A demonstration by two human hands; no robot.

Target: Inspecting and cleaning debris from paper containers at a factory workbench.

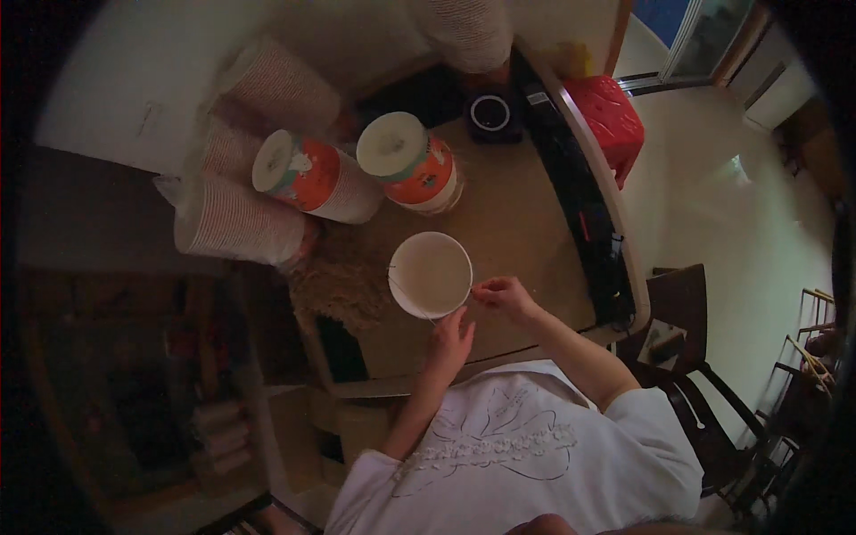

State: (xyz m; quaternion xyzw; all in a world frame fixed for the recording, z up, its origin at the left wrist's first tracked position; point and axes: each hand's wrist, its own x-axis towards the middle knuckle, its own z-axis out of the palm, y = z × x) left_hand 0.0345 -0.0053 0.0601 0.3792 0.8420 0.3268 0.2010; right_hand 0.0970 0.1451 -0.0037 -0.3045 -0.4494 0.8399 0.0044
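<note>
At the table's (526,214) left edge, stacks of white tubs (239,218) sit nested in clear plastic, tilted, their many rims showing as fine ridges. Just right of them leans a printed stack (308,174): an orange band with pale figures, teal toward the raised base, white rims below. Near the left edge, in front of these stacks, lies a heap of thin brown strands (343,281); what they are I cannot tell.

Next, between the heap and the hands, the white bucket (439,267) is on the table, nearer the near edge than the far one. It is round, its mouth turned up, the inside pale and smooth down to the base. A thin dark wire (410,294) crosses its left part, from the left rim toward the near rim. Behind the bucket stands a second printed stack (415,169), also orange and teal, with small figures; its lettering is too dim to make out.

The left hand (452,337) is at the near rim, thumb and fingers partly curled; its grip I cannot tell. The right hand (504,294) is at the right rim, fingertips drawn together; whether they pinch anything is hidden.

By the far edge sits a black device (492,114) with a pale ring. Beyond the right edge is a red stool (606,116).
</note>
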